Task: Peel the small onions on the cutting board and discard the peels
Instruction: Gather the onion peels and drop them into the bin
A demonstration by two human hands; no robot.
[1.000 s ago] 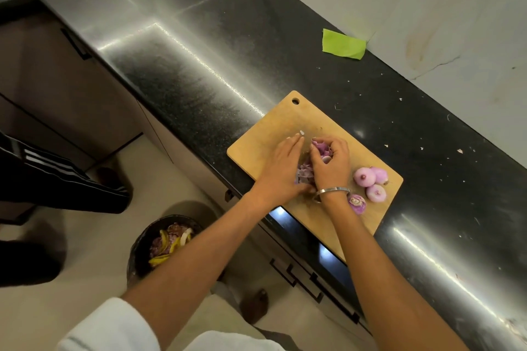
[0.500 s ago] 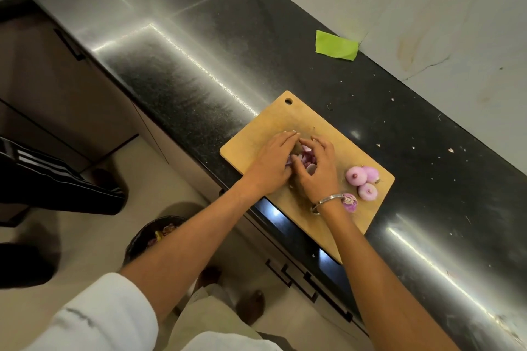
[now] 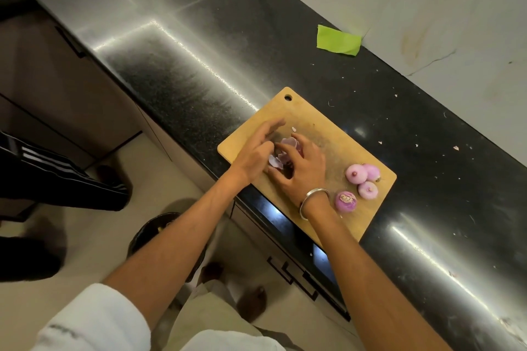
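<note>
Nowhere legible writing; left hand [image 3: 253, 151] fingers straight, right hand [image 3: 302, 168] curled, both gathering peels [image 3: 281, 155] on cutting board [image 3: 322, 128].

The scene is dim and warm-toned, lit from overhead. The polished black counter [image 3: 299, 45] throws back strong glare: a bright streak runs along its near edge from far left towards the cutting board [image 3: 322, 134], and another flares at the near right. A small round highlight sits just beyond the board. The left hand [image 3: 256, 151] is smeared by motion blur at the fingertips. Wide-angle distortion tilts and bends the counter edges. The floor [image 3: 94, 236] and dark shapes at left are soft and shadowed.
</note>
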